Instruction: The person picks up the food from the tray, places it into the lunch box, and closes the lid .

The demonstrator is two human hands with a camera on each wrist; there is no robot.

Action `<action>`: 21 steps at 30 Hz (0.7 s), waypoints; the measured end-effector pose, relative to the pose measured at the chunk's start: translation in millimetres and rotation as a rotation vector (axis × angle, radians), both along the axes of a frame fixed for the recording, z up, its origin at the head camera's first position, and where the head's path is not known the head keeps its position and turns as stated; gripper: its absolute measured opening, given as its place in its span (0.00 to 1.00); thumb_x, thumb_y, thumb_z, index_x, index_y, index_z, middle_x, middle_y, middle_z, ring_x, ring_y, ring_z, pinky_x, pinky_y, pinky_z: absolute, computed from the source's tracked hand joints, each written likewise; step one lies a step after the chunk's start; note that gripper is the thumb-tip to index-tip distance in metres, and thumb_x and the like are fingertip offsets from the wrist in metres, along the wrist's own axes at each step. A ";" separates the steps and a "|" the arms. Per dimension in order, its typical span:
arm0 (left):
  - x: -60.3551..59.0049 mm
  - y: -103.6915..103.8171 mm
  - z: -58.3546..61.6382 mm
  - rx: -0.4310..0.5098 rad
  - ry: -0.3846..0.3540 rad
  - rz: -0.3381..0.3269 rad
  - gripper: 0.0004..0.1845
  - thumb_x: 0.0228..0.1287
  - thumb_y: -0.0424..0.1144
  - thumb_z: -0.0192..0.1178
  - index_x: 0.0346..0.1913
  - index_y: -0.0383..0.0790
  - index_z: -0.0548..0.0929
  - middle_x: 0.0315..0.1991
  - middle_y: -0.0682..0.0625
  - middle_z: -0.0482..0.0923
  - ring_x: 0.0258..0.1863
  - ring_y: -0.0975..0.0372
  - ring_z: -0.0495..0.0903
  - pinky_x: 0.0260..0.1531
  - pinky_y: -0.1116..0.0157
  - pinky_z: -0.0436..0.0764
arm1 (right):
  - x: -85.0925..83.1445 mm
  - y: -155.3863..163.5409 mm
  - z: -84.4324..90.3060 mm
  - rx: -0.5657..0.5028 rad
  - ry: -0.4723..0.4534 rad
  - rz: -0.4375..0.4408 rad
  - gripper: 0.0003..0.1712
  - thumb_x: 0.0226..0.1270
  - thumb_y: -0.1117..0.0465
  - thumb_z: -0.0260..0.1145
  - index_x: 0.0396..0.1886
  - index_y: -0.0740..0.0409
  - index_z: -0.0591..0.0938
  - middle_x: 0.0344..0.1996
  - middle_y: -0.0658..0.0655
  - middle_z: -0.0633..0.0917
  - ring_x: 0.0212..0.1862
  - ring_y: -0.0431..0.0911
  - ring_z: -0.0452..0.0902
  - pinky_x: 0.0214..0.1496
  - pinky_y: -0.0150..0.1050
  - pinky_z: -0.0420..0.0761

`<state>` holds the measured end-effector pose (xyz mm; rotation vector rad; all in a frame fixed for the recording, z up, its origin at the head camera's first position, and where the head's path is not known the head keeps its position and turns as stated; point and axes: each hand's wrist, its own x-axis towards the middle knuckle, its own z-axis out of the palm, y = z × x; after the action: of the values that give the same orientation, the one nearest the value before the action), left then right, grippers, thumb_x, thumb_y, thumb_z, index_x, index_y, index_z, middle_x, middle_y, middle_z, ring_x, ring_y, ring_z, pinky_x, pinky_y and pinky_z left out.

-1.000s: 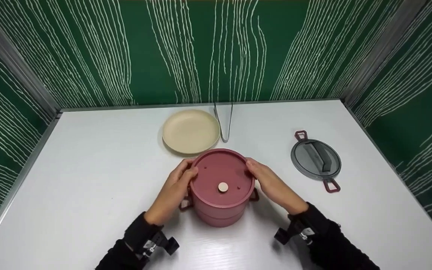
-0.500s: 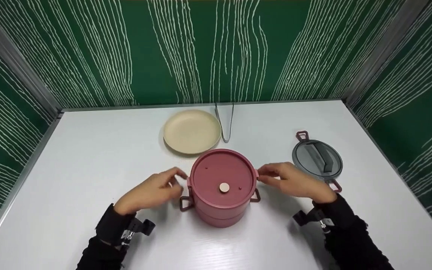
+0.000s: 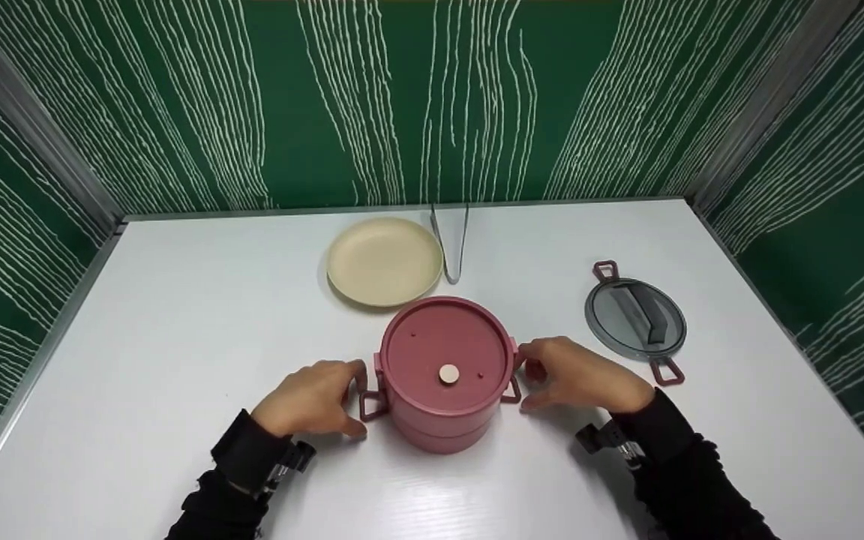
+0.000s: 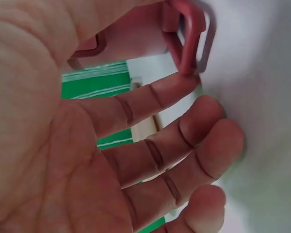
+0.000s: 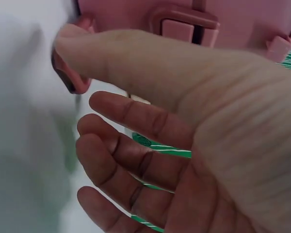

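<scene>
- A pink pot (image 3: 443,375) is standing near the front middle of the white table (image 3: 177,300), with its lid on, so nothing inside it is showing.
- A cream plate (image 3: 385,262) is lying behind the pot with nothing on it, and metal tongs (image 3: 451,244) are lying just beside the plate.
- A grey lid (image 3: 635,319) with red loops is lying flat, well apart to the right of the pot.
- The left hand (image 3: 312,397) is sitting at the pot's left side clasp (image 3: 370,405), its fingers (image 4: 150,99) loosely spread and one fingertip touching the clasp; it is gripping nothing.
- The right hand (image 3: 578,375) is sitting at the right side clasp (image 3: 511,390), its thumb (image 5: 116,58) lying over the clasp (image 5: 70,80) and its fingers relaxed below; it is not closing round anything.
</scene>
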<state>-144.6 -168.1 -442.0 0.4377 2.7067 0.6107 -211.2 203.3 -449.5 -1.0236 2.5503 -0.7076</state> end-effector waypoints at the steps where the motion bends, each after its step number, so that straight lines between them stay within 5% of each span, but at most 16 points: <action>1: 0.0 0.3 -0.9 -0.001 0.006 -0.001 0.25 0.39 0.44 0.83 0.38 0.46 0.77 0.27 0.55 0.75 0.31 0.59 0.75 0.29 0.57 0.75 | 0.0 -1.0 -0.9 0.004 -0.002 0.003 0.19 0.46 0.63 0.84 0.35 0.55 0.83 0.25 0.52 0.79 0.31 0.41 0.70 0.34 0.34 0.72; 13: -4.2 1.6 -9.4 0.010 0.057 0.004 0.20 0.41 0.40 0.81 0.35 0.48 0.79 0.25 0.54 0.73 0.29 0.59 0.73 0.27 0.59 0.72 | -1.0 -5.6 -7.8 -0.011 0.008 0.019 0.14 0.52 0.65 0.78 0.34 0.54 0.81 0.22 0.51 0.76 0.28 0.38 0.68 0.31 0.32 0.70; 21: -4.2 2.7 -8.6 0.021 0.101 -0.017 0.20 0.40 0.41 0.79 0.36 0.49 0.79 0.27 0.55 0.73 0.30 0.59 0.73 0.28 0.59 0.72 | -1.9 -4.3 -7.7 -0.027 -0.031 0.028 0.15 0.55 0.65 0.77 0.39 0.49 0.81 0.25 0.55 0.79 0.31 0.44 0.73 0.33 0.33 0.72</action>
<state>-148.8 -165.4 -450.6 0.5098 2.7911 0.6291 -213.1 199.0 -457.2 -1.0464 2.5015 -0.7459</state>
